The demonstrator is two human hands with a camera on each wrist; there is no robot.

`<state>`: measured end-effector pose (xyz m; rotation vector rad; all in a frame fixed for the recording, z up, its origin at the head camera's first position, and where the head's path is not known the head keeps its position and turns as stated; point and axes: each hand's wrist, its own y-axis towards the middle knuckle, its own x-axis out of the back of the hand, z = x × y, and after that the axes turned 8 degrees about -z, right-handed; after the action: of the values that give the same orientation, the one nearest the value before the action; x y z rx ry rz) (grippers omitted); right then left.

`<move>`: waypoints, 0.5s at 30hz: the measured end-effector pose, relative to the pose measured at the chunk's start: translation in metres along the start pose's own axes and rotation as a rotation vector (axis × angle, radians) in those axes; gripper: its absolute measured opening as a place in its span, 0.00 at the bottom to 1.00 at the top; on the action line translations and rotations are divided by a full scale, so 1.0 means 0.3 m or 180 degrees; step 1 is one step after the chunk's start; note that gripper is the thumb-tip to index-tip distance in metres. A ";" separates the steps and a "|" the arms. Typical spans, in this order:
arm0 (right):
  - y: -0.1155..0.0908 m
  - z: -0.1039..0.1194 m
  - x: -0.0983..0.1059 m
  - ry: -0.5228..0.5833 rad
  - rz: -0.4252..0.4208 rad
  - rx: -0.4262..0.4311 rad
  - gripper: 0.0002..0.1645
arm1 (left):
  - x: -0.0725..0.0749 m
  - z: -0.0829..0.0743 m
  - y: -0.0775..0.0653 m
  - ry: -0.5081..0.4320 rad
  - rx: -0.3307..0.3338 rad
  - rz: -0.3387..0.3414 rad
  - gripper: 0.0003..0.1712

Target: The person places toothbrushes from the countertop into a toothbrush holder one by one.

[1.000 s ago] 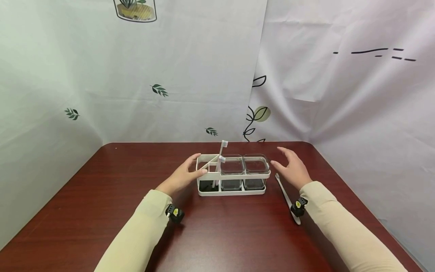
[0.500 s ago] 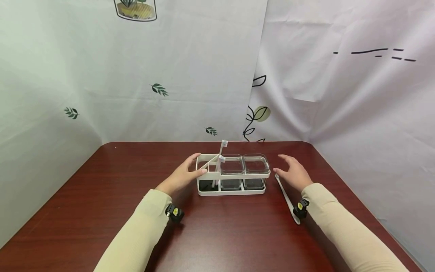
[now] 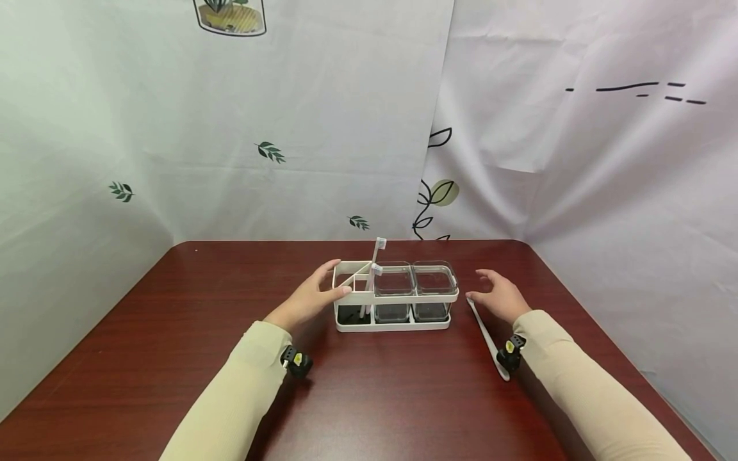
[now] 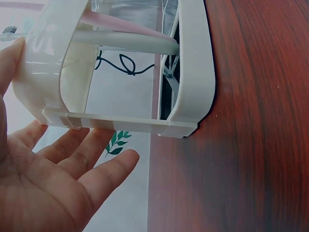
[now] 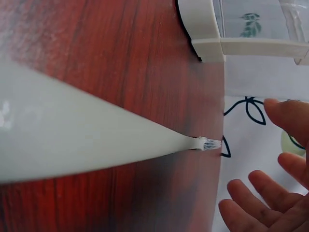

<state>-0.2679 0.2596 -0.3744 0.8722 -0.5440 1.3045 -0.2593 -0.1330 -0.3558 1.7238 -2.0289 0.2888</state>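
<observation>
A white toothbrush holder (image 3: 412, 299) with a dark base stands on the table. My left hand (image 3: 311, 296) holds its left end, the thumb on the front of the upper rim and the other fingers at the side and back. Two toothbrushes (image 3: 378, 248), one white and one pinkish in the left wrist view, lean in the left compartment. Two clear cups (image 3: 434, 282) fill the other compartments. On the right lies a white toothbrush (image 3: 487, 337), bristles toward the back. My right hand (image 3: 503, 298) hovers near its head, fingers spread and holding nothing.
The reddish-brown wooden table (image 3: 219, 333) has rounded far corners. A pale printed cloth (image 3: 323, 115) hangs behind it and along both sides. Small cameras are strapped to both wrists, the right one (image 3: 511, 352) above the loose toothbrush's handle end.
My right hand has come down and slightly to the right, away from the holder and closer to the loose toothbrush's head. The left hand and the holder have stayed in place.
</observation>
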 end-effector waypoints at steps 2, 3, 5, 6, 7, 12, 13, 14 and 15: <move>0.002 -0.005 -0.001 0.0018 0.0022 -0.0027 0.42 | 0.000 -0.002 0.000 0.0006 0.0019 -0.0010 0.45; 0.003 -0.007 -0.001 0.0019 0.0037 -0.0035 0.42 | 0.000 -0.003 -0.001 0.0010 0.0030 -0.0007 0.45; 0.005 -0.009 -0.001 0.0024 0.0057 -0.0063 0.41 | 0.001 -0.004 -0.003 -0.0004 0.0011 0.0004 0.45; 0.007 -0.011 -0.001 0.0017 0.0069 -0.0077 0.41 | 0.001 -0.005 -0.004 -0.0009 0.0001 0.0008 0.45; 0.009 -0.013 -0.002 0.0007 0.0086 -0.0087 0.41 | 0.000 -0.005 -0.005 -0.0024 0.0002 0.0004 0.45; 0.020 -0.020 -0.006 -0.0044 0.0159 -0.0158 0.41 | 0.000 -0.004 -0.005 0.0026 -0.0038 0.0010 0.45; 0.022 -0.021 -0.006 -0.0048 0.0181 -0.0176 0.41 | 0.000 -0.004 -0.004 0.0043 -0.0037 0.0008 0.45; 0.023 -0.021 -0.007 -0.0017 0.0215 -0.0214 0.41 | -0.001 -0.003 -0.002 0.0047 -0.0040 0.0007 0.45; 0.023 -0.021 -0.008 0.0016 0.0256 -0.0253 0.41 | -0.001 -0.003 -0.001 0.0028 -0.0042 0.0004 0.44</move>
<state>-0.2757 0.2635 -0.3782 0.7880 -0.6283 1.3485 -0.2589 -0.1323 -0.3552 1.7105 -2.0211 0.2822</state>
